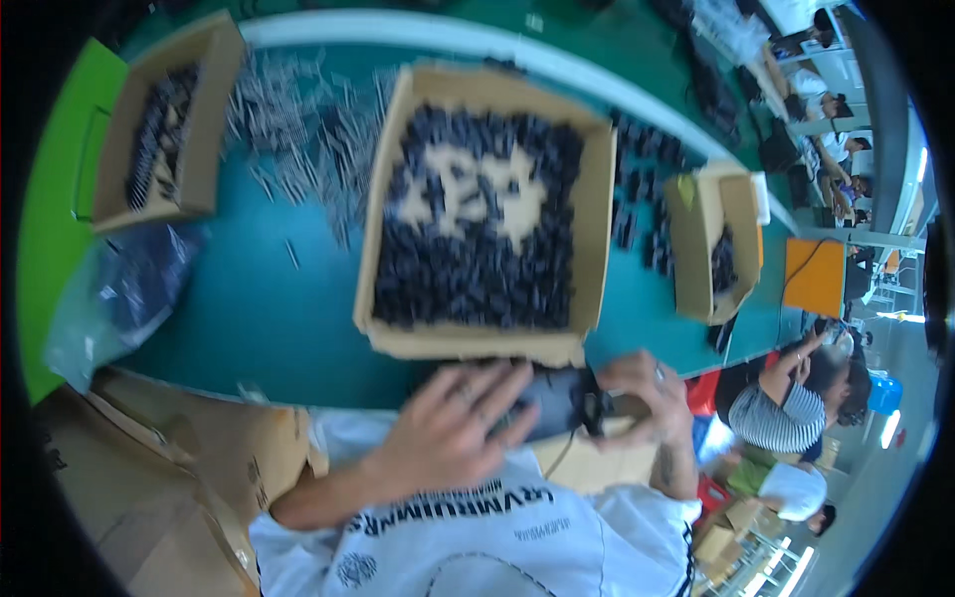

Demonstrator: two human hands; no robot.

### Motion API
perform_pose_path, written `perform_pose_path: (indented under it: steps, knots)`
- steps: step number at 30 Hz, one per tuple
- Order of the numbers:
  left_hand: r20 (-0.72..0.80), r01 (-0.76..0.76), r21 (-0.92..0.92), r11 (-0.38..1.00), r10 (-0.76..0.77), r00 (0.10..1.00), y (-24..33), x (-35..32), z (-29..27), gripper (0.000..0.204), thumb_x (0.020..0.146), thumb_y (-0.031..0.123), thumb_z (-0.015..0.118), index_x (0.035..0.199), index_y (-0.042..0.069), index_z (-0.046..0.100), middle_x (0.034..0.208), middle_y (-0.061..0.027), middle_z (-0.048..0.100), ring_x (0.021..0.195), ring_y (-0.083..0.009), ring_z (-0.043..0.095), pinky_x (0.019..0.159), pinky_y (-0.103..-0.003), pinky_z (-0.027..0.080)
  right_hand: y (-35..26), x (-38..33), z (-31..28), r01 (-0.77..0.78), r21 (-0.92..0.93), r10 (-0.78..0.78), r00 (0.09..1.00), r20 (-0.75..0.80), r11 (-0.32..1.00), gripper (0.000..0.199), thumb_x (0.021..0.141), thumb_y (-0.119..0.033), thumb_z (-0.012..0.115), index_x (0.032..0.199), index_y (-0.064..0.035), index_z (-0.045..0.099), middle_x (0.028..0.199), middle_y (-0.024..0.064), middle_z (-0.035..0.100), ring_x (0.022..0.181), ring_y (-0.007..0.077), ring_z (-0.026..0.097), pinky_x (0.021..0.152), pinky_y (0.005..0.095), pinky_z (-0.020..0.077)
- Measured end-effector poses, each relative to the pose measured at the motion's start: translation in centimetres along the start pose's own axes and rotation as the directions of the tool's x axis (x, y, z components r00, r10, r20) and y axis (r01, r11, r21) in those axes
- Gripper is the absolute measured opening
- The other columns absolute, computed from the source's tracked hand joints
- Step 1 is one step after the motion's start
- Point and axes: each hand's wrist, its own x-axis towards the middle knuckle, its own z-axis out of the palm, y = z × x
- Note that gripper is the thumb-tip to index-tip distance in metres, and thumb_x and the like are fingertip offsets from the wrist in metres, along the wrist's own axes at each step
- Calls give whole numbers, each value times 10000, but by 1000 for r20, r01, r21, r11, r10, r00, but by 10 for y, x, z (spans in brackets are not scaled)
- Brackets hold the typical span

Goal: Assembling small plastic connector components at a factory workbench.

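Observation:
A black, rounded device with a thin cable hangs at the table's near edge, in front of my chest; its exact kind is unclear. My left hand lies over its left part, fingers wrapped across the top. At its right end my right hand curls thumb and fingers round a small black part that touches the device. Just beyond my hands stands an open cardboard box holding many small black plastic parts.
Thin metal pins lie scattered on the green table. A smaller carton and a clear plastic bag are at left. Black parts and another carton stand at right. Co-workers sit farther right.

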Motion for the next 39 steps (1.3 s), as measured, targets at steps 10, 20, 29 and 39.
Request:
perform_pose_path:
  steps: [10,20,29,39]
  knots:
    - [-203,126,252,959,-75,976,-41,104,-84,306,846,217,688,1098,51,636,1089,-133,611,984,-284,607,823,-420,462,61,98,-87,-146,366,329,795,-510,919,697,500,-219,930,1031,5,538,973,48,550,914,139,538,894,291,452]
    - [499,-179,422,889,-63,864,-110,126,-39,634,958,470,516,1446,69,467,1585,-229,252,1490,-359,199,1124,-612,258,144,415,-79,-348,219,397,605,-690,912,775,571,-470,915,1012,101,634,919,157,692,812,203,645,747,305,517]
    - [485,-213,406,888,-12,874,-113,125,-33,555,945,288,461,1432,19,456,1527,-239,335,1425,-354,318,1107,-642,268,261,647,-52,-395,-198,-92,272,-958,897,798,483,-664,892,749,11,558,776,191,659,731,335,664,665,419,528]
    - [372,-222,370,902,75,925,-108,130,-37,409,892,208,516,1238,19,626,1294,-210,560,1291,-319,483,1013,-499,387,263,574,-55,117,361,97,847,-522,925,409,784,-232,806,1094,2,677,938,129,735,842,177,696,798,311,553]
